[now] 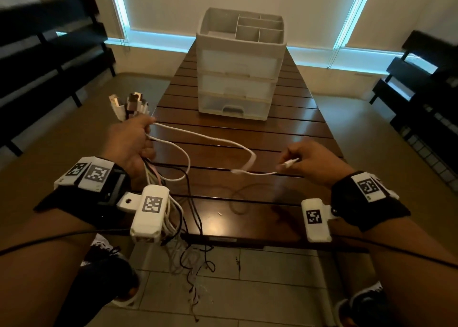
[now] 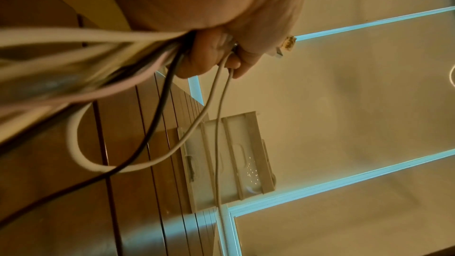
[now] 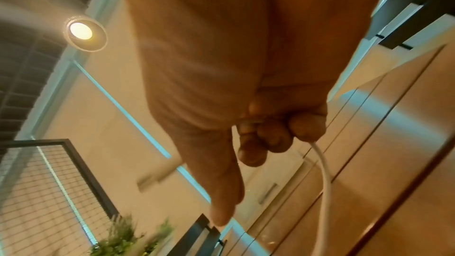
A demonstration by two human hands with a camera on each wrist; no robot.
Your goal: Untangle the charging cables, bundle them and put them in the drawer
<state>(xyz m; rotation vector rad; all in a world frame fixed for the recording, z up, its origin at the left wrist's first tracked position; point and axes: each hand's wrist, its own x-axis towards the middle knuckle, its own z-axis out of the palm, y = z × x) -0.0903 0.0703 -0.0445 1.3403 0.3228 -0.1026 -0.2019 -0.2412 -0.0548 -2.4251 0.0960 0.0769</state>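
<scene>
My left hand [image 1: 135, 138] grips a bunch of charging cables [image 1: 173, 217] above the table's left edge; their USB plugs [image 1: 131, 105] stick up past the fingers, and white, pink and black tails hang off the table's front edge to the floor. In the left wrist view the cables [image 2: 74, 61] run under the curled fingers [image 2: 209, 55]. One white cable [image 1: 218, 141] loops from this hand across to my right hand [image 1: 312, 160], which pinches its small plug end [image 1: 290, 162]. The right wrist view shows that white cable [image 3: 325, 172] leaving the curled fingers [image 3: 275, 133]. The white drawer unit [image 1: 238, 79] stands mid-table, all three drawers closed.
The dark slatted wooden table [image 1: 247, 133] runs away from me. Black benches [image 1: 49, 54] stand to the left and right [image 1: 421, 91]. Loose cable ends [image 1: 195, 264] trail on the tiled floor by my feet. The unit's top tray [image 1: 247, 27] has dividers.
</scene>
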